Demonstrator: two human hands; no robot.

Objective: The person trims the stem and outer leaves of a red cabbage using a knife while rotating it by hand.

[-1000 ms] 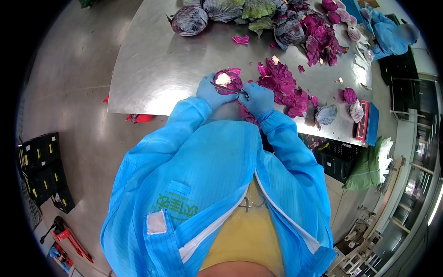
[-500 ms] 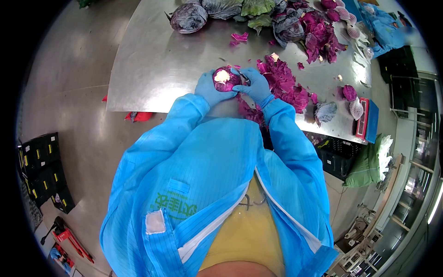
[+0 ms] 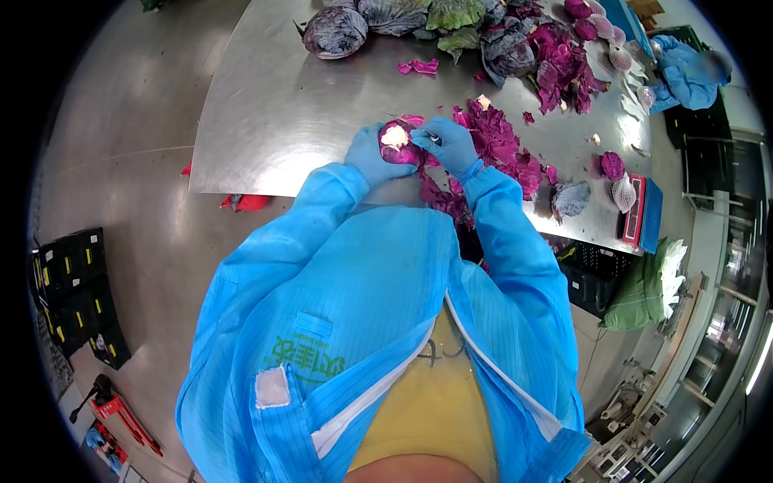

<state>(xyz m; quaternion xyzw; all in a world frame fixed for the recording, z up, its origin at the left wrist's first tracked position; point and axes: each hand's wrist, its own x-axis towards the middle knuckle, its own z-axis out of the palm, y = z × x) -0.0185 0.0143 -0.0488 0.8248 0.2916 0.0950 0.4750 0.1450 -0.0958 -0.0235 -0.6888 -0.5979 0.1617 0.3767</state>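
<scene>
My left hand [image 3: 373,156], in a blue glove, is wrapped round the left side of a trimmed red cabbage [image 3: 400,150]. The pale cut stem end of the cabbage faces up. Close by on its right, my gloved right hand [image 3: 451,146] is closed on a small knife [image 3: 436,139], of which only a short dark and shiny part shows. Stripped purple leaves [image 3: 495,143] lie in a heap beside and beneath my right wrist. A torn leaf piece [image 3: 418,67] rests farther up the metal table [image 3: 274,113].
Untrimmed red cabbages [image 3: 335,33] and loose leaves line the table's far side. At right are a small trimmed cabbage [image 3: 612,166], a net-wrapped one [image 3: 623,194] and a red and blue box [image 3: 642,213]. A black crate [image 3: 592,278] stands below. Another person's blue sleeve [image 3: 691,76] shows at upper right.
My right hand has shifted slightly right, and its fingers have drawn back from the top of the cabbage. The cabbage stays in my left hand, turned a little.
</scene>
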